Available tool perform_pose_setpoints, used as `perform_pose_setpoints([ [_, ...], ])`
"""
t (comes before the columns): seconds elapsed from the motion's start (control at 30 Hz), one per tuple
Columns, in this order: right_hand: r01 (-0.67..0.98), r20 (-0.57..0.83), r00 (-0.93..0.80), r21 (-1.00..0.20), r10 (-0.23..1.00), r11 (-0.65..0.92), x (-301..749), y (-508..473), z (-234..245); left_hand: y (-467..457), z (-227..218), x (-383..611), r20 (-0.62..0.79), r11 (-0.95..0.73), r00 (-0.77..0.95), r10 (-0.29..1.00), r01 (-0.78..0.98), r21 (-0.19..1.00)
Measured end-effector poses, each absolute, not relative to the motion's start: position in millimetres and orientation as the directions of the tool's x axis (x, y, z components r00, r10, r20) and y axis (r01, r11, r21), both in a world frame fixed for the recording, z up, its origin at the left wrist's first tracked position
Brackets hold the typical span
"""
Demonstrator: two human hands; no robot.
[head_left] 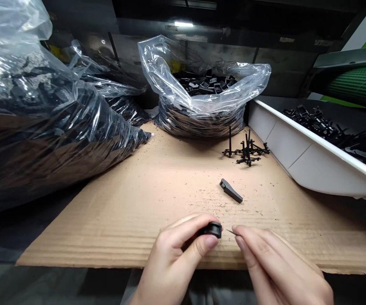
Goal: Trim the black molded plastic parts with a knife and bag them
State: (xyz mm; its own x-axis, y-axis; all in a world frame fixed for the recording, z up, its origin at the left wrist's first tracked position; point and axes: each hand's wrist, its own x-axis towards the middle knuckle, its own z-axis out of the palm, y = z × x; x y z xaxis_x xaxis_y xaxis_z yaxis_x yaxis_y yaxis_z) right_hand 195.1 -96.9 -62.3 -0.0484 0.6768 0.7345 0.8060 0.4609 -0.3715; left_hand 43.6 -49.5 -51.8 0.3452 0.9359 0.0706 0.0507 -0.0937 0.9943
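My left hand (176,258) is closed on a small black plastic part (211,229), pinched between thumb and fingers over the near edge of the cardboard sheet (138,203). My right hand (275,262) is pinched on a thin pointed blade (231,232) whose tip points left at the part, a short gap away. A loose black plastic piece (231,190) lies on the cardboard just beyond my hands.
An open clear bag (202,97) full of black parts stands at the back centre. Large filled bags (43,123) crowd the left. A cluster of black sprues (246,150) lies by a white tray (313,156) with more sprues at right.
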Motion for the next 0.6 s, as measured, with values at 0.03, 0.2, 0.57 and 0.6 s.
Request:
perform_pose_setpoints([
  [0.03, 0.815, 0.742, -0.070, -0.343, 0.667, 0.467, 195.1, -95.3, -61.9, -48.5, -51.1, 43.4, 0.113, -0.141, 0.350, 0.930, 0.056, 0.988],
  [0.2, 0.855, 0.729, -0.110, -0.277, 0.676, 0.438, 195.4, -92.2, -62.6, -45.8, -48.5, 44.5, 0.191, -0.221, 0.352, 0.916, 0.046, 0.974],
  [0.57, 0.869, 0.721, -0.115, -0.260, 0.683, 0.421, 196.0, -91.5, -57.6, -46.2, -47.1, 44.5, 0.156, -0.193, 0.367, 0.917, 0.068, 0.979],
  [0.6, 0.865, 0.722, -0.119, -0.261, 0.681, 0.428, 196.3, -91.2, -57.8, -45.6, -46.7, 44.6, 0.158, -0.194, 0.371, 0.915, 0.063, 0.979],
])
